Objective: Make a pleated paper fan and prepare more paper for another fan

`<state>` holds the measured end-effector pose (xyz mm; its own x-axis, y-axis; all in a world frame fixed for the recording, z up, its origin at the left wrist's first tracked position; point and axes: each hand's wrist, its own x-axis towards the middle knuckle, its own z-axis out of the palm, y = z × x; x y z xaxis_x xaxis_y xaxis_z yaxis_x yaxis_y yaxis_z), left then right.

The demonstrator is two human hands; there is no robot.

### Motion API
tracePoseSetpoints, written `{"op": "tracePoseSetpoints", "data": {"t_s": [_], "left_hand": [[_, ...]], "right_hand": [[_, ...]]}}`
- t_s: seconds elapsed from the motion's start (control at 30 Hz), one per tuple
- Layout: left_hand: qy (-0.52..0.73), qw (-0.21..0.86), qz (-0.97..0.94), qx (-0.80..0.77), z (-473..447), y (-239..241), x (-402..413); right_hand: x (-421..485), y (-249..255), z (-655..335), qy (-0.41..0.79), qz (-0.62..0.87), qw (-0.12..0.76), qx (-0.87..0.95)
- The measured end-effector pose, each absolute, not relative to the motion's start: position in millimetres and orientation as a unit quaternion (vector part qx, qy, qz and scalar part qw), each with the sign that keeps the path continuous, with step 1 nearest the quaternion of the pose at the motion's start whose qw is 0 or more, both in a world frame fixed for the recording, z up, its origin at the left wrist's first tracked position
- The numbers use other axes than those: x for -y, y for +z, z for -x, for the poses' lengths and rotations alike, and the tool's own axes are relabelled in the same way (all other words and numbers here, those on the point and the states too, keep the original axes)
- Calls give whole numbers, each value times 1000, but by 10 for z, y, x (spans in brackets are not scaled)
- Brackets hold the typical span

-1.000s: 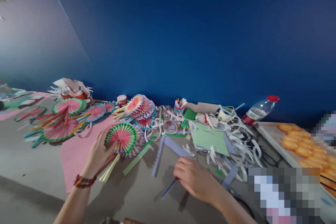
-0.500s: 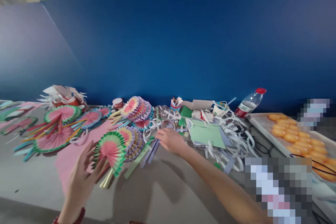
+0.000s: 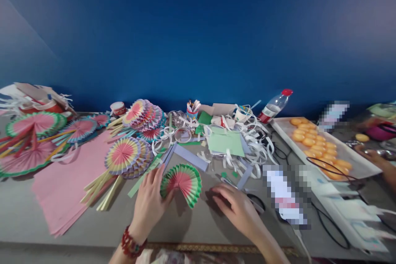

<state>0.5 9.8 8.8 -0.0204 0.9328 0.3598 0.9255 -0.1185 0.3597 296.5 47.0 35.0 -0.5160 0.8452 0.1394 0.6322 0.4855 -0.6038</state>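
Note:
In front of me, my left hand (image 3: 151, 196) pinches a small pleated paper fan (image 3: 182, 181) with a green rim and a pink middle, spread into a partial round. My right hand (image 3: 230, 204) is just to its right, low over the table, fingers loosely bent and apart, with nothing visible in them. Beyond the fan lie purple paper strips (image 3: 191, 157) and a pale green strip (image 3: 134, 189). Left of my left hand rests a stack of yellow and purple pleated fans (image 3: 122, 154) with pale yellow stick handles (image 3: 108, 194). Dark-handled scissors (image 3: 256, 203) lie beside my right hand, partly hidden.
Pink paper sheets (image 3: 68, 181) and more fans (image 3: 34, 126) spread leftward. White paper scraps (image 3: 256, 144), green paper (image 3: 225, 140), a pen cup (image 3: 192, 111) and a leaning bottle (image 3: 275, 105) stand behind. At right are a tray of orange items (image 3: 365, 169), a power strip (image 3: 355, 218), cables and another person's hand (image 3: 380, 163).
My left hand has brought the green-rimmed fan rightward to the front of me. My right hand has left the paper strips and come nearer. The view has turned right and down.

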Motion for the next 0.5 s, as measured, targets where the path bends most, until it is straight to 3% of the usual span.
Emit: {"op": "tracePoseSetpoints", "data": {"t_s": [0.23,0.33,0.5], "left_hand": [[225,-11,-699,-679,-124,113,-4],[237,-9,-705,-669,-231,167,-13],[268,62,-725,-631,-278,248,-25]], "right_hand": [[-155,280,-2847,220,429,270,833],[-159,368,-2603,177,395,248,867],[-342,414,-2437,139,401,257,868]]}}
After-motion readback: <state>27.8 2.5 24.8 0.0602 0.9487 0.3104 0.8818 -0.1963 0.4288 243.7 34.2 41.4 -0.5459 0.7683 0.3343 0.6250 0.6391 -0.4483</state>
